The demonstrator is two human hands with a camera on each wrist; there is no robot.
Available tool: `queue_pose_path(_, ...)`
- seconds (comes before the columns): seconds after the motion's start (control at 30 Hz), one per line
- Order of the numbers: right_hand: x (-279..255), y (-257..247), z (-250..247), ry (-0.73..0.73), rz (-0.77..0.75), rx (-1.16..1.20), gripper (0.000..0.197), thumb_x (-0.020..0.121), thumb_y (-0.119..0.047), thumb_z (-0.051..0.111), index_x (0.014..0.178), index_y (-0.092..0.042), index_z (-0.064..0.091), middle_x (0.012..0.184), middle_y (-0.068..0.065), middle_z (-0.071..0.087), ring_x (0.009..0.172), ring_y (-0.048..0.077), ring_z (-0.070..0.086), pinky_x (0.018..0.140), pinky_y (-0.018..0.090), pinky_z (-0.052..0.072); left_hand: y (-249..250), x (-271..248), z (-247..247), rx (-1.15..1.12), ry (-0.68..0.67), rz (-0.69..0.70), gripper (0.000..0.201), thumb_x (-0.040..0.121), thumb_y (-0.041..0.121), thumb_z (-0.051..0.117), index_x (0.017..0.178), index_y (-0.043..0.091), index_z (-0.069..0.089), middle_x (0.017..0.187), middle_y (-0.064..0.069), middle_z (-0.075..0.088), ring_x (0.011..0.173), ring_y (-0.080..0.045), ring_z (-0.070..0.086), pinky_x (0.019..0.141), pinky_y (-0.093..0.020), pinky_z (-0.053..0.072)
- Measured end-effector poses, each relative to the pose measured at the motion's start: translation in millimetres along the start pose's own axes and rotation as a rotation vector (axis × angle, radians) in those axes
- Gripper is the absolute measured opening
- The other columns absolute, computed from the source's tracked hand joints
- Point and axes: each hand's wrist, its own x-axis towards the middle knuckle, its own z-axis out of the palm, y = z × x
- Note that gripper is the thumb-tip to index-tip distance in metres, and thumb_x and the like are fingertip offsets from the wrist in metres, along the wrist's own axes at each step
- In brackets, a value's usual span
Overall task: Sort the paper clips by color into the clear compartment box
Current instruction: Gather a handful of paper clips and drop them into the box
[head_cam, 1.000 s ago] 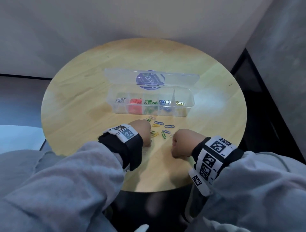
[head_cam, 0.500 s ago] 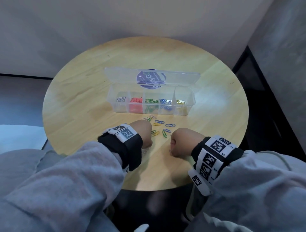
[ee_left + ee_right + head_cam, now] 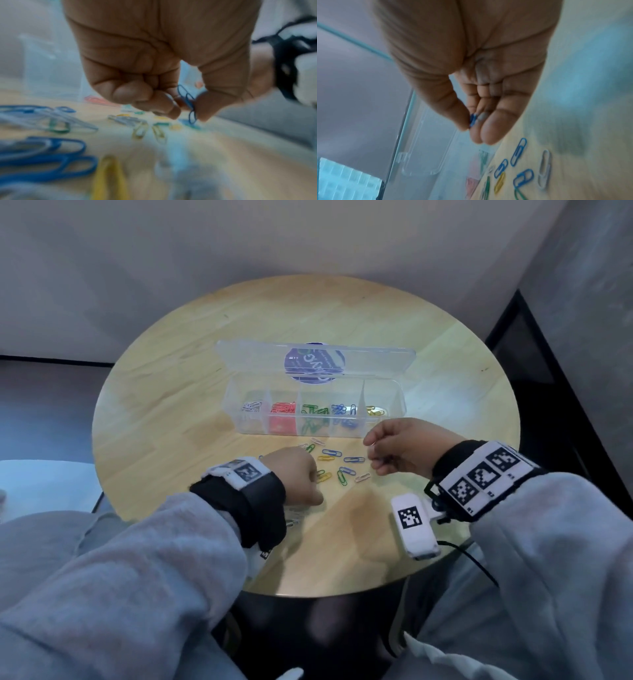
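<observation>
Round wooden worktop (image 3: 191, 392) set against a grey wall corner. Clear compartment box (image 3: 313, 419) sits near centre, lid (image 3: 246, 357) flipped open toward 12 o'clock so every cell is reachable from above. Cells run 9 to 3 o'clock: silver, red, green, blue, yellow clips, so sorting looks well underway.

Loose paper clips (image 3: 337, 465) lie scattered just at 6 o'clock of the box, between the two hands: blue, yellow, green, silver mixed. Probably kept close to the box to shorten each carry.

Right hand (image 3: 406, 451) is raised off the worktop, just at 5 o'clock of the box front wall. Grip: thumb and fingertips pressed together, pinching a blue clip (image 3: 472, 121); something pale sits next to it, maybe a second clip, too blurred to say. Judged step: carrying blue to the blue cell, fourth from 9 o'clock.

Left hand (image 3: 296, 475) is low at the 9 o'clock edge of the loose pile. Grip: fingers curled, thumb and forefinger pinching a blue paper clip (image 3: 188, 104) edge-on, its lower end close to the worktop; contact unclear. More clips lie near the left wrist.

Risk: thin clips slip or tangle, may drop into the wrong cell.
</observation>
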Motion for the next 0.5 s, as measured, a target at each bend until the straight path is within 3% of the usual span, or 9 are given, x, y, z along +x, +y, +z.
queue_pose_path(0.1, 5, 0, -2, 0.037, 0.06, 0.038, 0.024, 0.091, 0.008, 0.038, 0.082, -0.008, 0.054, 0.066, 0.008, 0.047, 0.054, 0.016, 0.048, 0.045, 0.02, 0.047, -11, 1, -17, -0.55, 0.023, -0.04, 0.017, 0.08, 0.01, 0.062, 0.064, 0.012, 0.057, 0.065, -0.004, 0.06, 0.057, -0.014, 0.057, 0.06, -0.022, 0.05)
queue_pose_path(0.17, 9, 3, 2, 0.039, 0.068, -0.129, 0.022, 0.091, 0.003, 0.041, 0.08, -0.011, 0.055, 0.063, 0.004, 0.044, 0.051, 0.014, 0.042, 0.044, 0.021, 0.036, -14, 1, -28, -1.005, 0.038, -0.084, 0.021, 0.085, -0.001, 0.052, 0.065, 0.008, 0.051, 0.068, -0.011, 0.058, 0.05, -0.014, 0.059, 0.049, -0.019, 0.053)
queue_pose_path(0.23, 11, 5, 5, 0.088, 0.036, -0.435, 0.01, 0.088, -0.008, 0.054, 0.081, -0.015, 0.057, 0.062, -0.001, 0.043, 0.052, 0.013, 0.039, 0.047, 0.022, 0.031, -14, -1, -36, -1.264, 0.065, -0.127, 0.014, 0.08, -0.002, 0.048, 0.067, 0.004, 0.048, 0.068, -0.012, 0.054, 0.043, -0.012, 0.057, 0.04, -0.015, 0.048)
queue_pose_path(0.27, 12, 5, 8, 0.126, 0.007, -0.595, 0.003, 0.085, -0.016, 0.06, 0.084, -0.017, 0.058, 0.064, -0.004, 0.045, 0.056, 0.012, 0.041, 0.049, 0.022, 0.031, -14, -2, -38, -1.355, 0.067, -0.125, 0.011, 0.077, 0.0, 0.047, 0.067, 0.004, 0.047, 0.068, -0.011, 0.052, 0.04, -0.011, 0.055, 0.037, -0.014, 0.045)
queue_pose_path(0.33, 13, 6, 13, 0.184, -0.037, -0.826, 0.015, 0.081, -0.027, 0.067, 0.089, -0.019, 0.058, 0.071, -0.009, 0.047, 0.067, 0.01, 0.046, 0.054, 0.022, 0.032, -17, -1, -39, -1.49, 0.063, -0.105, 0.017, 0.082, 0.001, 0.039, 0.067, 0.008, 0.041, 0.067, -0.009, 0.05, 0.037, -0.01, 0.051, 0.034, -0.013, 0.04)
queue_pose_path(0.5, 19, 7, 25, 0.217, -0.029, -0.995, 0.024, 0.079, -0.031, 0.067, 0.094, -0.02, 0.051, 0.094, -0.003, 0.054, 0.086, 0.018, 0.052, 0.069, 0.028, 0.042, -18, 3, -37, -1.474, 0.053, -0.159, 0.021, 0.081, 0.001, 0.035, 0.064, 0.015, 0.037, 0.062, -0.003, 0.044, 0.039, -0.009, 0.038, 0.036, -0.013, 0.028)
